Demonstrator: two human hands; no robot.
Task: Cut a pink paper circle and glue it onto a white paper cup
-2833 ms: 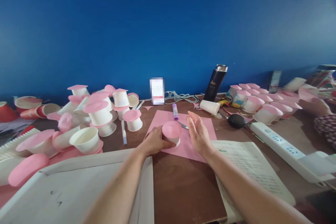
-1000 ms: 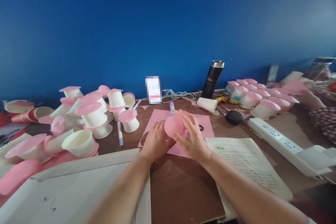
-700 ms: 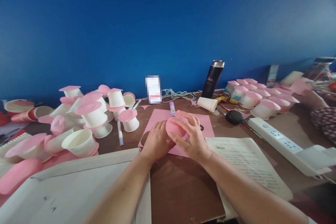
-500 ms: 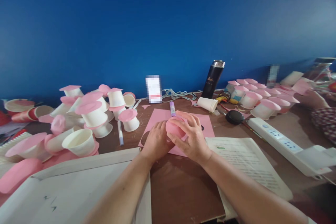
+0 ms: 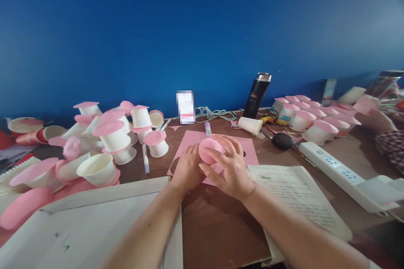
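Observation:
A round pink paper disc (image 5: 208,155) sits between my hands over a pink paper sheet (image 5: 186,139). What lies under the disc is hidden by my hands. My left hand (image 5: 188,169) is closed against its left side, fingers curled. My right hand (image 5: 232,164) wraps the right side, with bent fingers lying over its top and edge. Just beyond, a purple glue stick (image 5: 207,128) rests on the sheet. On the left stand and lie several white paper cups with pink paper tops, such as one paper cup (image 5: 158,148).
A white box lid (image 5: 104,227) lies front left and an open book (image 5: 290,193) front right. Further right are a power strip (image 5: 334,172), a black round object (image 5: 283,141), more pink-topped cups (image 5: 318,131) and another person's hand (image 5: 380,119). A black flask (image 5: 257,96) stands behind.
The fingers of my right hand have shifted on the pink disc, and more of its top shows. My left hand stays at its left side.

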